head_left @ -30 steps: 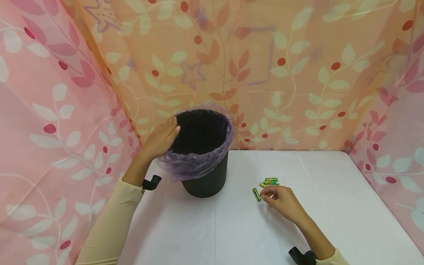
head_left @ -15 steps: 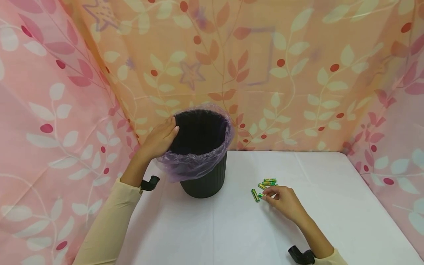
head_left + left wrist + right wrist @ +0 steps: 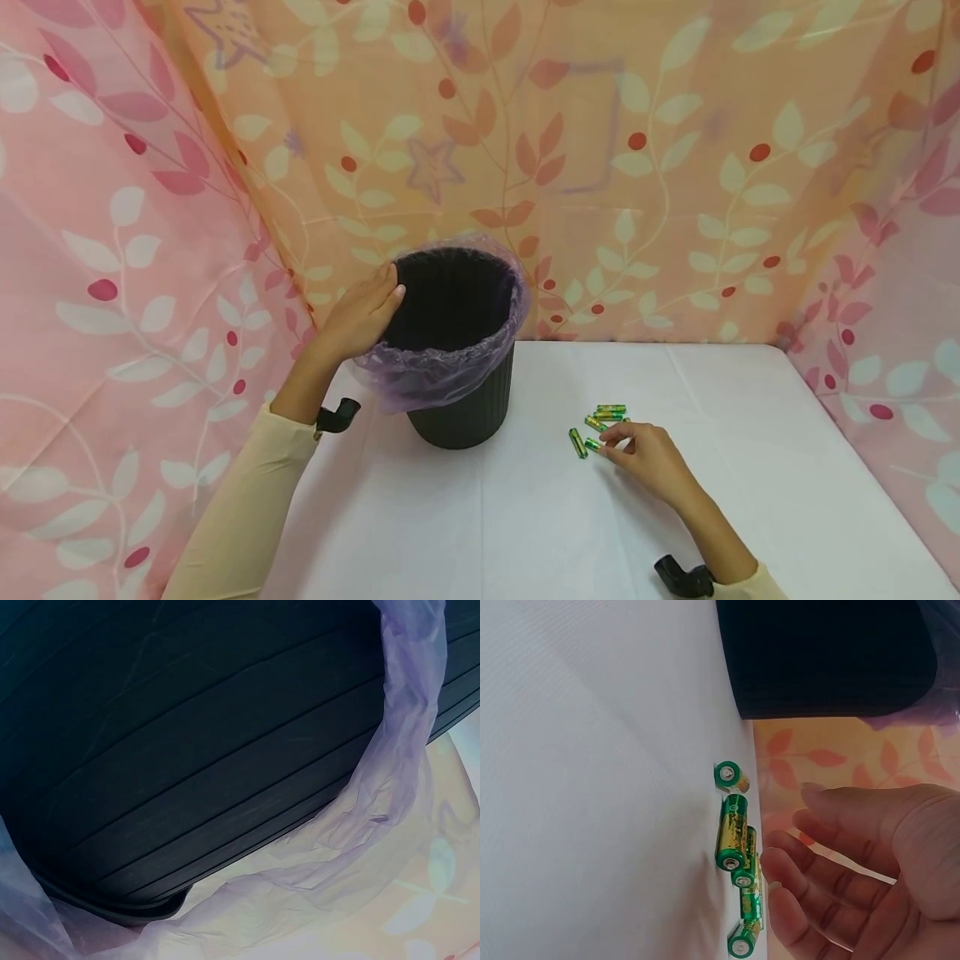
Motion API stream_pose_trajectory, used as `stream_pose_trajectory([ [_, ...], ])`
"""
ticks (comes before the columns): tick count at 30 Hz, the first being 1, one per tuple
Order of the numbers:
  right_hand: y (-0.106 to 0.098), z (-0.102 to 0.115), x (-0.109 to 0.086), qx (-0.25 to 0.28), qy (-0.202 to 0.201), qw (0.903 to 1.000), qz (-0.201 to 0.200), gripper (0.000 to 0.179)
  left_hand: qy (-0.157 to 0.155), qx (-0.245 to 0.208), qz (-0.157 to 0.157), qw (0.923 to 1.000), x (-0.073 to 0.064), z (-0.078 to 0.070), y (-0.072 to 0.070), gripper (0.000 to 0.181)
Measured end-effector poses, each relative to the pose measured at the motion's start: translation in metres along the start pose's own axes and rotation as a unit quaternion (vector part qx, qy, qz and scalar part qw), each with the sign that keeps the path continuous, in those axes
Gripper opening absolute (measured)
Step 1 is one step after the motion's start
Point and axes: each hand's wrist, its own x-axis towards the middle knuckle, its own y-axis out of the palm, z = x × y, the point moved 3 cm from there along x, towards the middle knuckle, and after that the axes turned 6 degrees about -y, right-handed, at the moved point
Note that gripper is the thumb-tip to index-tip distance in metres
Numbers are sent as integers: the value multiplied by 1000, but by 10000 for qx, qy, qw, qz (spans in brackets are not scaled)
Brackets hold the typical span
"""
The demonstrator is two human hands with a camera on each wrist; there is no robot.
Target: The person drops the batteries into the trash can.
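Several green and gold batteries (image 3: pixel 577 443) lie loosely grouped on the white table. My right hand (image 3: pixel 651 461) is just right of them, its fingertips right at the nearest battery (image 3: pixel 592 445) in the head view. In the right wrist view, the fingers of my right hand (image 3: pixel 855 877) are loosely bent with nothing between them, beside the row of batteries (image 3: pixel 732 832). My left hand (image 3: pixel 362 315) rests on the left rim of a black ribbed bin (image 3: pixel 465 425), fingers fairly straight. A purple plastic liner (image 3: pixel 442 379) is folded over the bin's rim.
The left wrist view is filled by the bin's dark ribbed wall (image 3: pixel 225 750) and the crumpled liner (image 3: pixel 405 712). Patterned cloth walls (image 3: pixel 585 167) stand behind and at both sides of the white table (image 3: pixel 540 517). Black wrist cameras (image 3: pixel 682 577) sit on both wrists.
My right fingertips have drawn slightly right, and a battery hidden behind them a second ago now shows. The left hand and the bin stay in place.
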Motion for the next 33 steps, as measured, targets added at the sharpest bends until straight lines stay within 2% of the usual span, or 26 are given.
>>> stream_pose_trajectory([
  [13, 3, -7, 0, -262, 48, 9996, -33, 17, 14, -49, -115, 9999, -2, 0, 0, 62],
  [22, 6, -8, 0, -668, 101, 9977, -32, 24, -2, -57, -33, 10000, 0, -1, 0, 64],
  [33, 12, -7, -1, -1003, 105, 9948, 153, 27, -8, -6, -29, 10000, 0, -1, -1, 63],
])
